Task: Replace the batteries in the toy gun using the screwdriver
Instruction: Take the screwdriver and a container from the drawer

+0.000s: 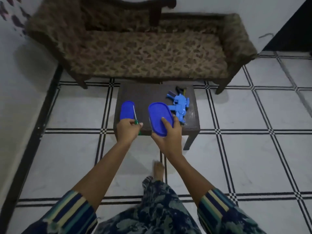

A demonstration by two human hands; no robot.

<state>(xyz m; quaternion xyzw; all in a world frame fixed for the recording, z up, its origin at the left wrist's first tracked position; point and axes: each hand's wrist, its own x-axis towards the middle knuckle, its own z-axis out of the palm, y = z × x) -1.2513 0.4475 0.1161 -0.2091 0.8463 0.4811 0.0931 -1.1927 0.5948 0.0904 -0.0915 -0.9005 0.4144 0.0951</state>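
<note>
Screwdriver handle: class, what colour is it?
Green. The head view shows the screwdriver handle gripped in the left hand.

I see bare table across the far left and middle, open to a reach from the near edge. The toy gun fills the right side, a dark piece just behind it. A blue lid lies at the left, with the screwdriver in my left hand along its right edge. A bare strip runs between that and the second lid, held tilted in my right hand and hiding the gun's near end. The sofa closes off the far side.
</note>
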